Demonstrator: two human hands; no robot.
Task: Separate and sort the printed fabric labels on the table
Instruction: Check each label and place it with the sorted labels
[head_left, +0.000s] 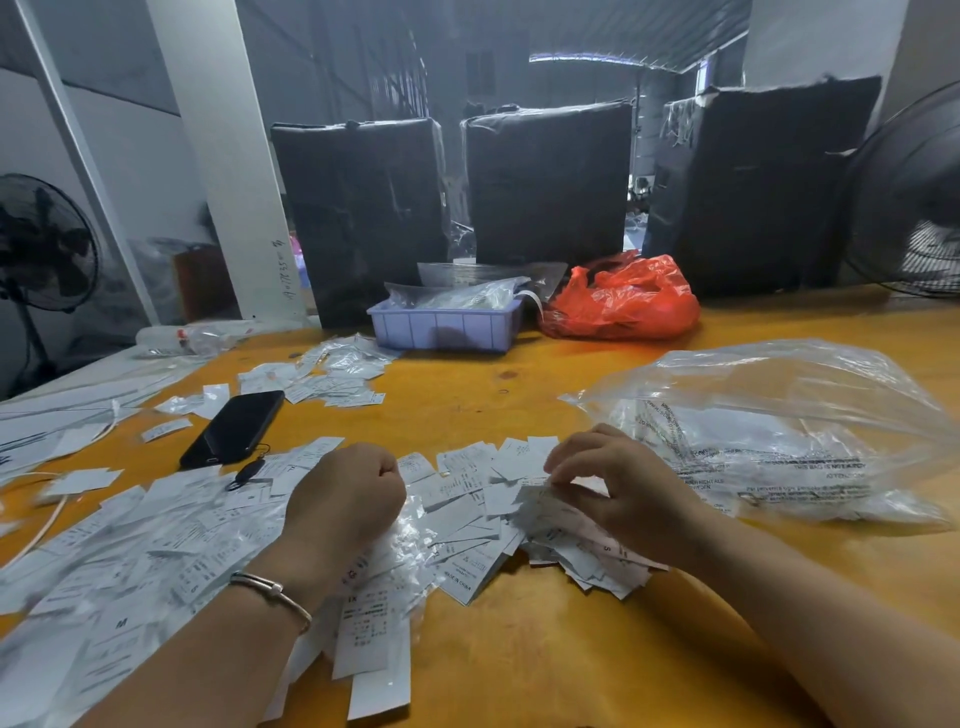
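Observation:
Several white printed fabric labels lie in a loose heap across the near part of the yellow table, thickest at the left. My left hand rests as a closed fist on the heap, with a bracelet on its wrist; whether it holds anything is hidden. My right hand has its fingers curled down, pinching labels at the right end of the heap. A smaller heap of labels lies further back, at centre left.
A black phone lies left of my hands. A large clear plastic bag sits at the right. A lilac tray with bagged items and a red plastic bag stand at the back, before black-wrapped boxes. Fans flank the table.

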